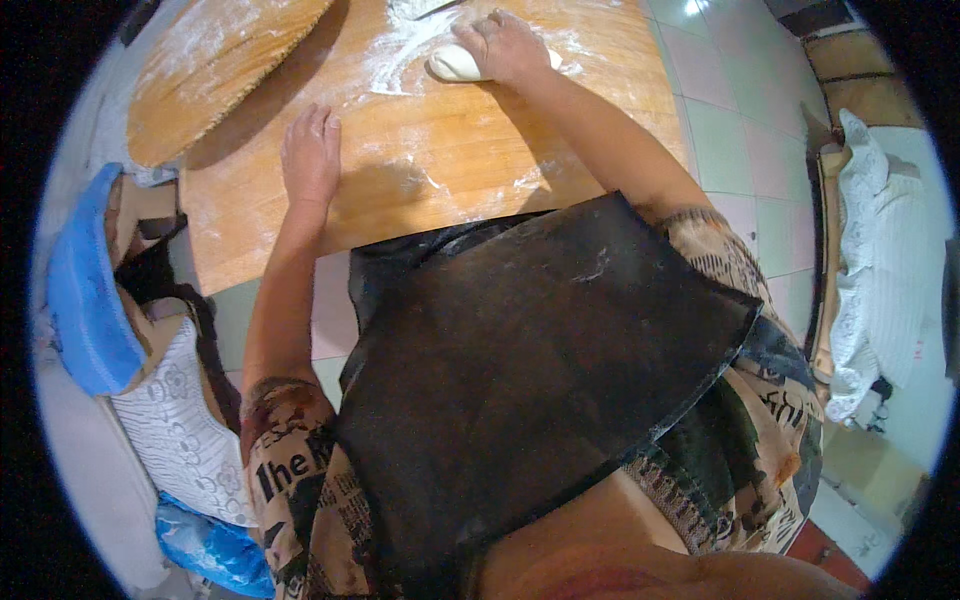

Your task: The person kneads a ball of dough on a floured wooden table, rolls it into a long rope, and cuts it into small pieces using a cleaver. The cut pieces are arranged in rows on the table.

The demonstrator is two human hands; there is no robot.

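Note:
A pale, elongated piece of dough lies on a floured wooden board. My right hand rests on top of it and covers its middle; one end shows on each side of the hand. My left hand lies on the board to the left, fingers slightly apart, with nothing in it. White flour is spread in a patch between the hands, nearer the dough. At the top edge, part of a flat, light-coloured object is in view, too cut off to name.
A large, floury, round-edged tray or lid overlaps the board's left side. A dark apron hangs between me and the board. To the left are blue cloth and patterned white cloth; white ruffled cloth covers something at right.

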